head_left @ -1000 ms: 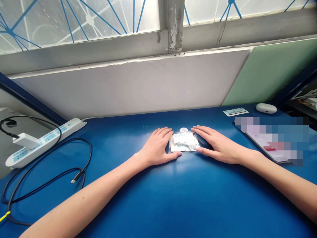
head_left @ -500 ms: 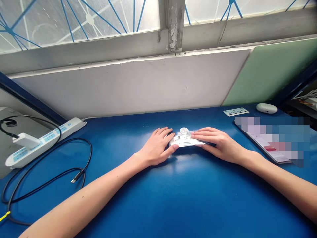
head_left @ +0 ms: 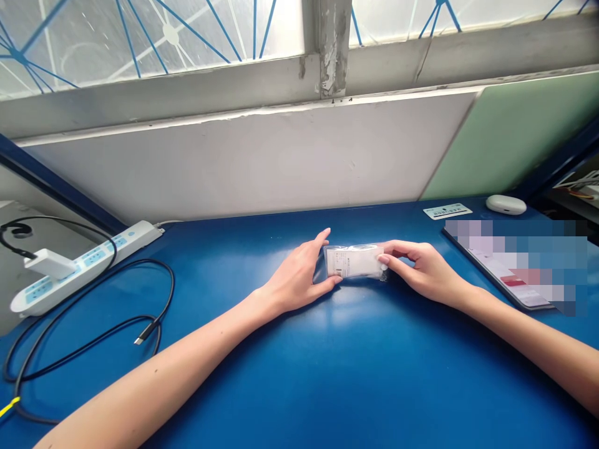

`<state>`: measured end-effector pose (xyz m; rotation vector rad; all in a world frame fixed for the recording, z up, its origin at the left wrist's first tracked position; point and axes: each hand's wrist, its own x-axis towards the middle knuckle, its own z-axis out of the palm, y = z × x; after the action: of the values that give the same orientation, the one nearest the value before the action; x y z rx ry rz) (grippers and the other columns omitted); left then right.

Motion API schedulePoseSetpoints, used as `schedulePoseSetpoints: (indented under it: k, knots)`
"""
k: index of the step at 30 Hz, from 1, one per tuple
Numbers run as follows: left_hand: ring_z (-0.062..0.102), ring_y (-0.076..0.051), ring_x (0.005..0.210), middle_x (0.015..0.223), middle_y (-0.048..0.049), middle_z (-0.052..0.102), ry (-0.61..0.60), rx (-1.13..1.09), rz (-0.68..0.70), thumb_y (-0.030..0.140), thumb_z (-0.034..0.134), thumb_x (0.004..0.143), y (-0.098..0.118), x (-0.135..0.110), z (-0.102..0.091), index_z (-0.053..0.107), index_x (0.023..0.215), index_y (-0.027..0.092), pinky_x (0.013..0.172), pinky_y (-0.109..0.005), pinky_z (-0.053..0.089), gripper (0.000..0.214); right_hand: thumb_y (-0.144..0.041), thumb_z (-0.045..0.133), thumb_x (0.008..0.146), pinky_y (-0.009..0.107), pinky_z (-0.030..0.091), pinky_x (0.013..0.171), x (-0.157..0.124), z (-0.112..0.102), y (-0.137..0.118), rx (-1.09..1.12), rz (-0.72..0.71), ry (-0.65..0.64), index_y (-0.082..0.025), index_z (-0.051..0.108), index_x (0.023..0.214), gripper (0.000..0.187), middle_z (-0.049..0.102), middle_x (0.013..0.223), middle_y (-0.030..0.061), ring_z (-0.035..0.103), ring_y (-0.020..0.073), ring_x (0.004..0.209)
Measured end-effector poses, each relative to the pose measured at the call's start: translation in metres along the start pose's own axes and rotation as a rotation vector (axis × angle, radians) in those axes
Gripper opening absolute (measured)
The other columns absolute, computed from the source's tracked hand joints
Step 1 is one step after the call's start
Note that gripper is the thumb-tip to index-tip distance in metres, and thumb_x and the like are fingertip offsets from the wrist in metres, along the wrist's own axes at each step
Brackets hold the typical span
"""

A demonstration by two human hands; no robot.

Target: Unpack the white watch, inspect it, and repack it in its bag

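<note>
A small clear plastic packet [head_left: 354,260] with white contents and a printed label stands tilted up on its edge at the middle of the blue table [head_left: 299,362]. My right hand [head_left: 421,269] pinches its right end between thumb and fingers. My left hand [head_left: 299,274] rests at the packet's left end, thumb under the lower corner and fingers stretched up beside it.
A white power strip [head_left: 84,267] with a plugged white adapter [head_left: 49,264] lies at the far left, with a black cable [head_left: 93,330] looped beside it. At the right lie a tablet [head_left: 515,274], a small label card [head_left: 447,211] and a white earbud case [head_left: 504,204]. A white wall panel rises behind.
The packet lay flat between my two flat hands. My right hand closed on its right end and tipped it up on edge, while my left thumb came under the left end.
</note>
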<state>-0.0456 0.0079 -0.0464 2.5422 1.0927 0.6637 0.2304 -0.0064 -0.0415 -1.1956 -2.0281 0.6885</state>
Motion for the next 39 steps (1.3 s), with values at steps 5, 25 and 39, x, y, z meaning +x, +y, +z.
schedulePoseSetpoints:
  k: [5, 25, 39]
  knots:
    - [0.049, -0.031, 0.134, 0.143, -0.0124, 0.054, 0.039, -0.001, 0.095, 0.032, 0.071, 0.084, -0.001, -0.001, 0.000, 0.016, 0.155, 0.024, 0.110, -0.049, 0.043, 0.090, -0.052, 0.050, 0.096, 0.030, 0.047, 0.060, 0.002, -0.001, 0.005, 0.051, 0.066, -0.071, -0.021, 0.058, 0.074, 0.038, 0.064, 0.071, 0.0016, 0.057, 0.0180, 0.066]
    - [0.045, -0.035, 0.136, 0.141, -0.0199, 0.054, -0.105, 0.108, 0.049, 0.051, 0.067, 0.083, 0.004, 0.005, -0.003, 0.052, 0.134, 0.010, 0.114, -0.051, 0.038, 0.067, -0.045, 0.055, 0.095, 0.054, 0.039, 0.114, 0.000, -0.004, 0.027, -0.424, -0.245, -0.144, -0.015, 0.053, 0.139, 0.053, 0.052, 0.146, 0.0182, 0.038, 0.0348, 0.142]
    - [0.042, -0.038, 0.138, 0.143, -0.0200, 0.052, -0.121, 0.104, 0.012, 0.055, 0.065, 0.085, 0.004, 0.004, -0.005, 0.052, 0.137, 0.013, 0.114, -0.055, 0.039, 0.068, -0.061, 0.055, 0.090, 0.052, 0.039, 0.115, -0.001, -0.009, 0.024, -0.462, -0.142, -0.274, -0.011, 0.038, 0.151, 0.080, 0.041, 0.156, 0.0202, 0.039, 0.0350, 0.143]
